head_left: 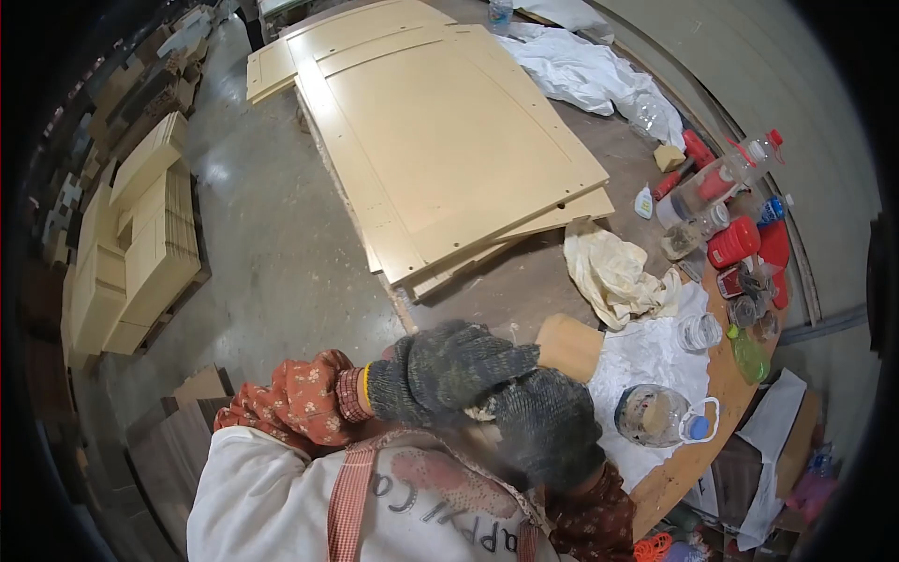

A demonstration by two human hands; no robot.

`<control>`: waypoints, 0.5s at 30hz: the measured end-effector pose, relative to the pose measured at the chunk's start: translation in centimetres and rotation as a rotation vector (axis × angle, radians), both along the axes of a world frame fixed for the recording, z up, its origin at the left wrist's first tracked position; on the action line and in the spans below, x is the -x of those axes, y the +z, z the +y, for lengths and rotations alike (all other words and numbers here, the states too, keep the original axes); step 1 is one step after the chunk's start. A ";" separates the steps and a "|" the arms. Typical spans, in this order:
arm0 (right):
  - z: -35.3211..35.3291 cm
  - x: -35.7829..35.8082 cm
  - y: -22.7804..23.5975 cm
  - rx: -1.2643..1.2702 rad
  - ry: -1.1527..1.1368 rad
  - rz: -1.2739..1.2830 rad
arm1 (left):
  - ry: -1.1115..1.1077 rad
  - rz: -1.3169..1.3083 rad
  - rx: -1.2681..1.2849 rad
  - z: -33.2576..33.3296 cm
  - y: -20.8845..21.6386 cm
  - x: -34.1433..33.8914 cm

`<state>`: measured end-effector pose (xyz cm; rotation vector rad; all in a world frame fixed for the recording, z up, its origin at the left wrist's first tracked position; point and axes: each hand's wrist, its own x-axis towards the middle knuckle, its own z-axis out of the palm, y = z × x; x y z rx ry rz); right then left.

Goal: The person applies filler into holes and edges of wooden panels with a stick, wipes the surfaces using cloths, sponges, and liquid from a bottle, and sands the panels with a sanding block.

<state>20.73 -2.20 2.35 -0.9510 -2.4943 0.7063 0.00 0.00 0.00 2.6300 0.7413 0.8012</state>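
while the gloved left hand overlaps the right hand beside a tan block, i cannot tell whether either grips anything.

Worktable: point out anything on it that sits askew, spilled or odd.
The large cream top panel sits askew: the near edge of the panel beneath juts out unevenly, so the stack isn't squared up. A crumpled off-white cloth lies bunched beside it. No spill is visible.
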 end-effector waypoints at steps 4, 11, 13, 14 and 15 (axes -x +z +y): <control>0.2 3.1 -2.3 -0.064 -0.009 -0.014 | 0.018 -0.222 0.424 -0.6 -0.5 3.2; 0.9 12.3 -1.6 -0.143 -0.048 -0.102 | 0.022 -0.199 0.230 0.7 -3.0 10.4; 1.8 13.6 -0.8 0.156 0.021 -0.329 | 0.017 -0.174 0.221 1.1 -3.3 11.8; 1.7 13.7 -1.6 0.170 -0.003 -0.331 | 0.034 -0.149 0.200 1.4 -3.3 12.3; 1.3 13.1 -2.8 0.130 -0.050 -0.174 | 0.004 -0.153 0.208 2.1 -2.7 12.7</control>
